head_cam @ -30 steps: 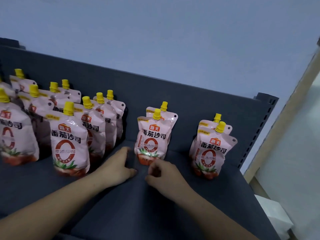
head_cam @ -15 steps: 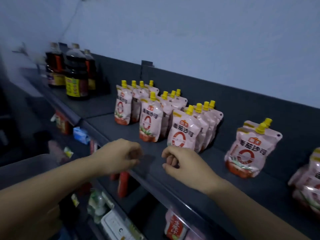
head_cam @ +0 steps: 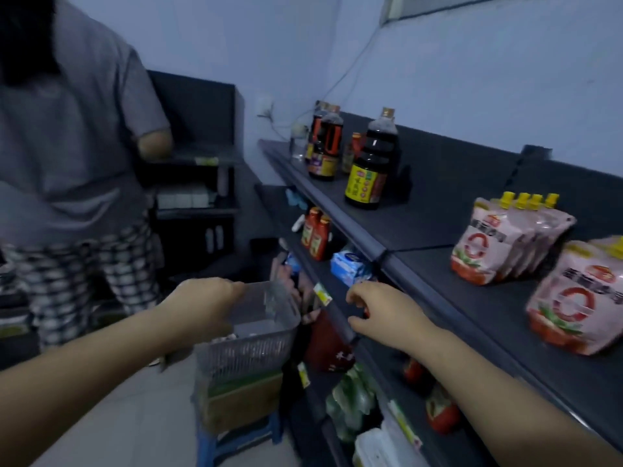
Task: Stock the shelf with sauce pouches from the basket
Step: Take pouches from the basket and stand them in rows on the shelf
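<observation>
Two bare hands reach forward, low in the view. The left hand (head_cam: 202,308) lies over the left rim of a clear ribbed plastic basket (head_cam: 269,348) with its fingers bent down. Motion blur hides whether it grips the rim. The right hand (head_cam: 384,315) hangs in the air before the shelf's front edge, fingers loosely curled, holding nothing.

The basket sits on a brown cardboard box (head_cam: 242,402), which rests on a blue plastic stool (head_cam: 236,443) just beside the shelving. What lies in the basket is too blurred to tell.

On the dark grey metal top shelf (head_cam: 438,230), the pink sauce pouches with yellow caps (head_cam: 573,298) stand upright, caps up, printed faces toward the front edge. A second row of pouches (head_cam: 485,244) runs front to back behind them. Bare shelf lies open between this row and the dark sauce bottles (head_cam: 367,176) farther along.

At far left stands a person in a grey shirt (head_cam: 74,136).
</observation>
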`<action>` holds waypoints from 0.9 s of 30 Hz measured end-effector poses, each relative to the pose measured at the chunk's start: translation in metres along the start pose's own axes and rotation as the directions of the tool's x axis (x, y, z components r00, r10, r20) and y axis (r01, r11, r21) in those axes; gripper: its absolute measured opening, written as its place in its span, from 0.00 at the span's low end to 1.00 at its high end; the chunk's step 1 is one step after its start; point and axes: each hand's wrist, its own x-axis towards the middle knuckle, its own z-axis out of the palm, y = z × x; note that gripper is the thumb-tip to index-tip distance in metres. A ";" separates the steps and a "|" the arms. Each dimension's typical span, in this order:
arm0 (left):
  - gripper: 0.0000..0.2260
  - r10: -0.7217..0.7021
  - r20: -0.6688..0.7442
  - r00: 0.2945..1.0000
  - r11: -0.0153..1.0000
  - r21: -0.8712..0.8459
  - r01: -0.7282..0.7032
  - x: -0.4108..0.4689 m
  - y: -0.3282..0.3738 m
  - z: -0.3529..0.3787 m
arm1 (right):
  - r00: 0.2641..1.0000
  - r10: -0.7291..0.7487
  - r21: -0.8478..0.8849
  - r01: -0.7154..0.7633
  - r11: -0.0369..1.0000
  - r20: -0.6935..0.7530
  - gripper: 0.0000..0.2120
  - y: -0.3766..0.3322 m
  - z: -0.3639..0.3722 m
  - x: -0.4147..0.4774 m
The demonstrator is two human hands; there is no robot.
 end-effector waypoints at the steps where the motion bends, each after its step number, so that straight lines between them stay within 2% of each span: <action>1: 0.12 -0.023 0.016 1.000 1.000 0.007 0.023 -0.001 -0.015 0.008 | 1.000 -0.011 0.007 0.011 1.000 0.011 0.12 -0.008 0.009 0.014; 5: 0.09 -0.111 0.104 0.988 0.994 0.007 0.111 0.003 -0.056 0.044 | 0.994 -0.060 -0.005 0.061 0.998 0.093 0.12 -0.029 0.046 0.060; 9: 0.20 -0.163 0.171 0.972 0.985 -0.029 0.170 0.026 -0.080 0.074 | 0.982 -0.091 0.001 0.092 0.996 0.163 0.12 -0.028 0.082 0.107; 11: 0.22 -0.180 0.184 0.966 0.981 -0.033 0.189 0.044 -0.091 0.087 | 0.974 -0.114 -0.009 0.118 0.993 0.196 0.13 -0.021 0.098 0.134; 18: 0.16 -0.205 0.252 0.946 0.975 -0.029 0.219 0.137 -0.128 0.118 | 0.925 -0.143 0.046 0.135 0.990 0.352 0.13 0.016 0.149 0.241; 24: 0.17 -0.228 0.333 0.915 0.945 -0.148 0.290 0.200 -0.145 0.145 | 0.883 -0.149 0.068 0.133 0.989 0.446 0.13 0.039 0.188 0.319; 27: 0.17 -0.239 0.386 0.891 0.937 -0.147 0.316 0.221 -0.157 0.161 | 0.854 -0.147 0.067 0.131 0.989 0.499 0.13 0.041 0.203 0.348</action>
